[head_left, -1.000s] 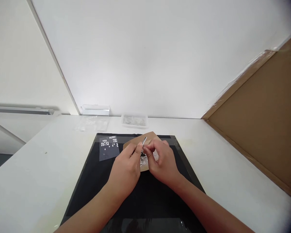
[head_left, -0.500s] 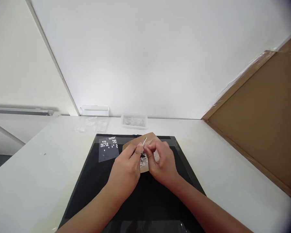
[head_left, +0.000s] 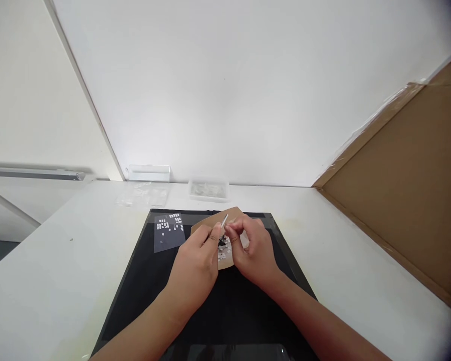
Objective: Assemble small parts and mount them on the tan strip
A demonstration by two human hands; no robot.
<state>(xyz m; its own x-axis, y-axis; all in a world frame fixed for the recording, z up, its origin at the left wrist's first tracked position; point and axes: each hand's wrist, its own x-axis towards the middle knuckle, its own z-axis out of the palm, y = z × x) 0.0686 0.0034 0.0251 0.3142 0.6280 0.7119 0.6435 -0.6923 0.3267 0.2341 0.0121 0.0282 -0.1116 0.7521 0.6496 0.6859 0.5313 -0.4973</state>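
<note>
My left hand (head_left: 195, 255) pinches a thin silvery stick-like tool (head_left: 224, 220) that points up and to the right. Close beside it, my right hand (head_left: 253, 245) has thumb and forefinger pressed together near the tool; anything between them is too small to name. Beneath both hands lies a brown sheet or tray (head_left: 210, 219), with small white pieces (head_left: 222, 254) and a dark clump (head_left: 221, 241) on it. To the left of my left hand is a clear sheet (head_left: 169, 241) bearing small white rectangles (head_left: 163, 224).
A black mat (head_left: 225, 311) lies under the work on a white table (head_left: 60, 281). Behind it stand an open clear case (head_left: 149, 173), clear plastic bags (head_left: 141, 194) and a shallow clear box (head_left: 208, 190). Brown cardboard (head_left: 406, 175) rises at the right.
My right fingertips have shifted slightly, and a little more of the white pieces shows between my hands. The whole view has moved very slightly.
</note>
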